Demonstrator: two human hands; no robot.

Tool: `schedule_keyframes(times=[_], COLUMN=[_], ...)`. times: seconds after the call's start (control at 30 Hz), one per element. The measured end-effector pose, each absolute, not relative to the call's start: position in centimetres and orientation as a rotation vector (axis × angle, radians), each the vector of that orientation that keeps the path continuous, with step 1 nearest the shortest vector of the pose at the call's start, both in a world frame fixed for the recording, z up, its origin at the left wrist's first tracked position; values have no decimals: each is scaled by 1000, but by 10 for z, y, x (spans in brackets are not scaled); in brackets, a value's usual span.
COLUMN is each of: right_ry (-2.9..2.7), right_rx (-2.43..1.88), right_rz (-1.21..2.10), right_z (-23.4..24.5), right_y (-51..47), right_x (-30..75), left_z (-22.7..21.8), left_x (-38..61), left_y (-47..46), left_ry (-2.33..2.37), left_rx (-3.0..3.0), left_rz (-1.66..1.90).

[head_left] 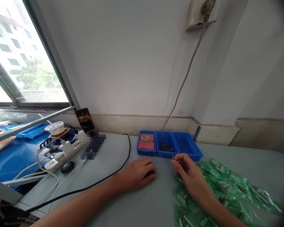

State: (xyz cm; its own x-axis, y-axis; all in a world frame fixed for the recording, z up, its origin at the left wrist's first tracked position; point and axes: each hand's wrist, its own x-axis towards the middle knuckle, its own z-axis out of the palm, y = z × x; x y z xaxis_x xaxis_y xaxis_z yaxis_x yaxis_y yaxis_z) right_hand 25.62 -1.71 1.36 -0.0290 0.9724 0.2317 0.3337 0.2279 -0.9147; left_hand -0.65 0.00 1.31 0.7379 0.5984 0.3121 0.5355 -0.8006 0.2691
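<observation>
Fingers of the right hand are pinching a tiny piece, tips nearly meeting, likely since it is so small, near a blue tray keeping dark bits together. The left hand is resting on the table, loosely curled, seemingly empty.

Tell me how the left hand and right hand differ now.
The left hand lies palm-down on the table; the right hand is turned sideways near the middle bin. The left hand shows nothing held; the right hand pinches a small piece. Both are bare.
</observation>
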Motion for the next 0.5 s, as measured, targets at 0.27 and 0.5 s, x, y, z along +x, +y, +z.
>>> schedule_keyframes(times=[0.27, 0.5], right_ry=[-1646, -1656], right_rx=[-1258, -1224], right_rz=[782, 785], right_z=[13, 12], right_y=[-22, -20], right_x=[254, 254], left_z=[12, 11], left_x=[-7, -7], left_y=[0, 1], left_ry=[908, 909], left_rx=[2769, 2765], left_rz=[585, 586])
